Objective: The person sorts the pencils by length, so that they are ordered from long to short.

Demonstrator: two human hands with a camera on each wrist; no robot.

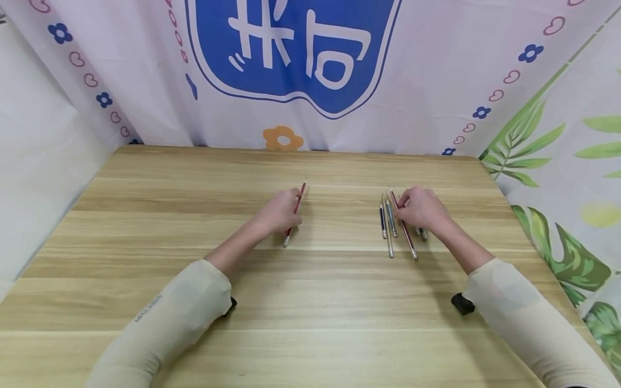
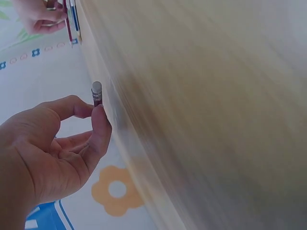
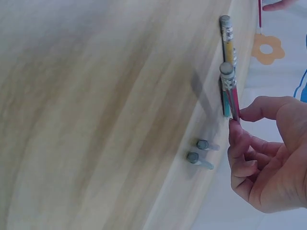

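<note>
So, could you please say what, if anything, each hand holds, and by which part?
Left hand: a red pencil, near its middle; right hand: another red pencil, nearer its point.

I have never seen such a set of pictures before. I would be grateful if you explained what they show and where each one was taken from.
There is no machine here: a person works with a bare left hand and right hand. The widest picture comes from a camera worn on the head, looking forward and down. The other two come from a camera on each wrist, so the wooden table looks tilted in them. Each hand pinches one red pencil: the left hand's pencil is apart from the others, while the right hand's pencil is beside a small group of loose pencils on the table. Behind hangs a printed cloth.
</note>
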